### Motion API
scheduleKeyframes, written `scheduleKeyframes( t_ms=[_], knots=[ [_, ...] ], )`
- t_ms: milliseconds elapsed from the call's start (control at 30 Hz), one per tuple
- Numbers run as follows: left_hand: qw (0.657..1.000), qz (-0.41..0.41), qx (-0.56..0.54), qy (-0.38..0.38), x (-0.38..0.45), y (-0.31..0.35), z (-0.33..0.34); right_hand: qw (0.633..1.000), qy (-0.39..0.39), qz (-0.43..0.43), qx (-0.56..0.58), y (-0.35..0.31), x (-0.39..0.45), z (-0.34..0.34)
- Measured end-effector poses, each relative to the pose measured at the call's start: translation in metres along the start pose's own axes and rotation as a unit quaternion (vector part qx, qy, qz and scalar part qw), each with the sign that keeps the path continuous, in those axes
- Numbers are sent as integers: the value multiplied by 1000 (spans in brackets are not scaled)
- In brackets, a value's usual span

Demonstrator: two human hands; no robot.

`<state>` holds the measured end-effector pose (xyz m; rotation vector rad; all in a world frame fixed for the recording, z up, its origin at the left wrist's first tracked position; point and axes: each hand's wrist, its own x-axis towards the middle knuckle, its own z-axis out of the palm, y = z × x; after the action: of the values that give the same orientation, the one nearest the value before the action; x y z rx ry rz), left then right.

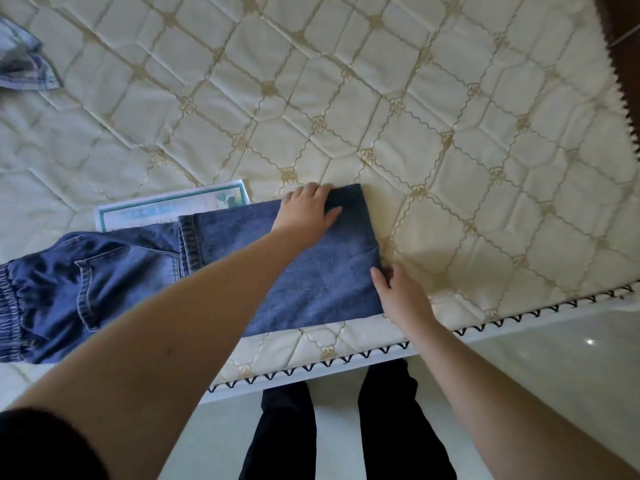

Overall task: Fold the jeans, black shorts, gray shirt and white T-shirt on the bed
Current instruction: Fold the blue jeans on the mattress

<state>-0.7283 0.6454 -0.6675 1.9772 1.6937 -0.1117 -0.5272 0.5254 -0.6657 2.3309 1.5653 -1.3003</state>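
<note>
Nearest the person, the right hand [401, 292] pinches the near end of the folded edge of the blue denim jeans [311, 271], its thumb on top of the cloth and its fingers tucked out of sight at the fold. Just beyond it along that same edge, the left hand [306, 209] holds the far corner, fingers curled over the fold and palm resting on the denim. Both hands therefore grip one short edge, the right one closer to the body and the left one farther out across the quilted cream mattress [450, 133].

From this double grip the jeans run away to the person's left, their long axis lying roughly along the mattress's near edge. The leg hems [189, 240] lie midway along, already doubled back, and the elasticated waistband [14, 306] sits at the far left end, well apart from both hands. A further fold would likely carry the gripped edge leftward, toward the waistband.

Farther out, beyond the hems, a white printed sheet of paper with a teal border [166, 206] pokes from under the denim. Farthest away, at the mattress's far left corner, lies a crumpled blue-grey garment [24, 60], too cropped to identify.
</note>
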Motion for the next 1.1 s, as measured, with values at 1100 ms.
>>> scheduleKeyframes(
  t_ms=[1100],
  knots=[
    [986,14,-44,-163,73,26,-25,989,-117,-56,75,48,-20,3]
  ],
)
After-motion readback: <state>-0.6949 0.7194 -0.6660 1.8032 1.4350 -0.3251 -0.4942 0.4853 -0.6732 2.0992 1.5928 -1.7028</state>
